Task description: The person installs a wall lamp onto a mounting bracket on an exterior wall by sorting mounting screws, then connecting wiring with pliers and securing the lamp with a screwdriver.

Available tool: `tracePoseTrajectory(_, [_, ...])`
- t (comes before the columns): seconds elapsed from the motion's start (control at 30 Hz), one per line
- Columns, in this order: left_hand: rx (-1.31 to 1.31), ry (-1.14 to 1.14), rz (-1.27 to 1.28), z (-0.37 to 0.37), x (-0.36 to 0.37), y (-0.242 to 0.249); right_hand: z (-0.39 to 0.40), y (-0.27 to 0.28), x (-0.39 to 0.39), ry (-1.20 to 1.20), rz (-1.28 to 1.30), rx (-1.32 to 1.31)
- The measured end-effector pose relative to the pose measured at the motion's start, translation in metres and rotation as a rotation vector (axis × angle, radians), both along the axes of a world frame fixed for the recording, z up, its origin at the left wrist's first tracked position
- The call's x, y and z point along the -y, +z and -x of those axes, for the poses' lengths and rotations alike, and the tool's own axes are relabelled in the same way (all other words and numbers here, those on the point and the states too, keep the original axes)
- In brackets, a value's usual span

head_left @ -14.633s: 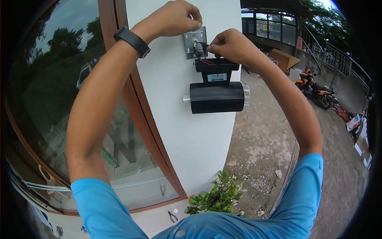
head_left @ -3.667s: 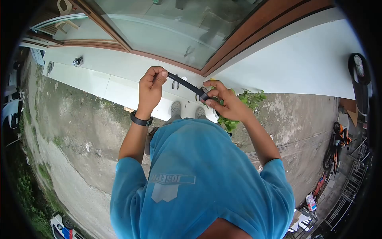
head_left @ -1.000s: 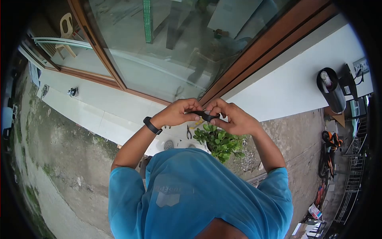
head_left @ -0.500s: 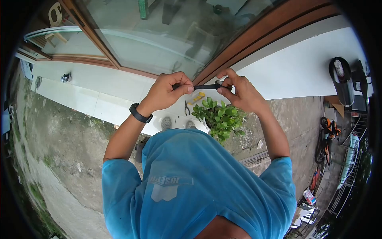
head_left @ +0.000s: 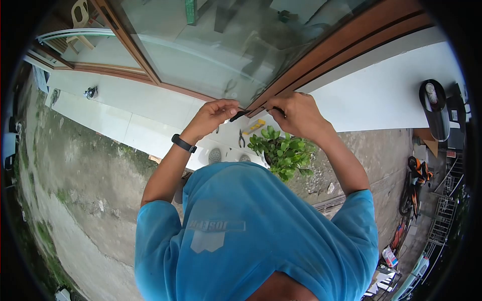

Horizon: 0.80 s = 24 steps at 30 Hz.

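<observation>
Over the white floor, the right hand sits across a gap from the left hand, whose fingers pinch a black strip slanting toward the right fingers, which seem to grip a dark bit.

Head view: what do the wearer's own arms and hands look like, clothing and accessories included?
Both arms come out of short, plain blue sleeves of a blue T-shirt with a pale chest print; the forearms are uncovered. A black watch or band circles the left wrist; none shows on the right. The left hand and right hand wear no gloves.
</observation>
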<state>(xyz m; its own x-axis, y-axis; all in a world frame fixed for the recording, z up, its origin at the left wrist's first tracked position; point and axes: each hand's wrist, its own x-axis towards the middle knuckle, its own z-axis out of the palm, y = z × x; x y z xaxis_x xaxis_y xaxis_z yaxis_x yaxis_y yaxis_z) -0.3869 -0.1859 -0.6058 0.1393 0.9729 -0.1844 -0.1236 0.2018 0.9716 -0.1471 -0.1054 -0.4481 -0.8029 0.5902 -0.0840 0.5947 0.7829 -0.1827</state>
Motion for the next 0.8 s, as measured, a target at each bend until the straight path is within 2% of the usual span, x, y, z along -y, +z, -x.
tracePoseTrajectory(0.1, [-0.132,0.124,-0.256,0.002,-0.021,-0.003,0.008,0.003,-0.005,0.104,-0.069,0.063])
tracePoseTrajectory(0.13, [-0.085,0.035,-0.291,0.0,-0.027,0.013,0.009,0.003,-0.006,0.136,-0.086,0.074])
tracePoseTrajectory(0.23, [-0.214,-0.163,-0.514,-0.026,-0.035,0.051,0.017,0.011,-0.01,0.144,-0.041,0.106])
tracePoseTrajectory(0.27, [-0.313,-0.119,-0.66,-0.037,-0.04,0.054,0.019,0.014,-0.011,0.133,-0.04,0.119])
tracePoseTrajectory(0.37, [-0.329,-0.037,-0.53,-0.054,-0.044,0.058,0.022,0.024,-0.015,0.084,-0.023,0.148])
tracePoseTrajectory(0.47, [-0.353,0.008,-0.52,-0.057,-0.04,0.076,0.021,0.033,-0.018,0.033,0.028,0.144])
tracePoseTrajectory(0.57, [-0.221,-0.084,-0.46,-0.052,-0.045,0.064,0.017,0.029,-0.021,0.0,0.046,0.109])
tracePoseTrajectory(0.67, [-0.229,-0.107,-0.49,-0.047,-0.051,0.061,0.015,0.011,-0.021,-0.063,-0.008,0.111])
tracePoseTrajectory(0.77, [-0.506,-0.083,-0.447,-0.044,-0.052,0.07,0.024,-0.003,-0.014,-0.136,0.01,0.081])
tracePoseTrajectory(0.8, [-0.493,-0.084,-0.423,-0.045,-0.053,0.067,0.02,-0.011,-0.017,-0.16,-0.012,0.059])
